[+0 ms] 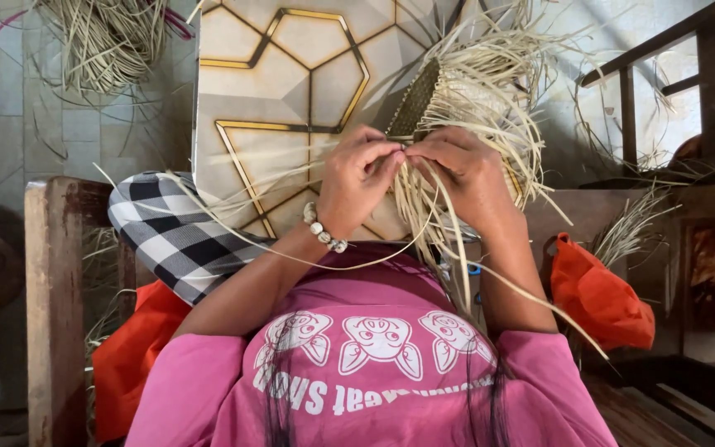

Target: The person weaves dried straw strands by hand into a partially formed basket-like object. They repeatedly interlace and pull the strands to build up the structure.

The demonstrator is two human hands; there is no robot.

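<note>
Left hand [357,178] and right hand [465,174], fingertips together, pinch pale straw strands [424,215] hanging from the half-woven straw basket [419,103] at twelve o'clock

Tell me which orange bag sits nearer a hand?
The orange bag on the right, beside the right hand's forearm. The other orange bag lies lower left, beneath the checkered cloth, farther away.

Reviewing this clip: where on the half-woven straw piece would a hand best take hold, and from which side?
Grip the half-woven straw piece along its dense plaited band, coming in from the near edge where the left hand and right hand already pinch it. That band looks firm and flat. The loose straw strands fanning off the far side would likely bend or slip.
</note>
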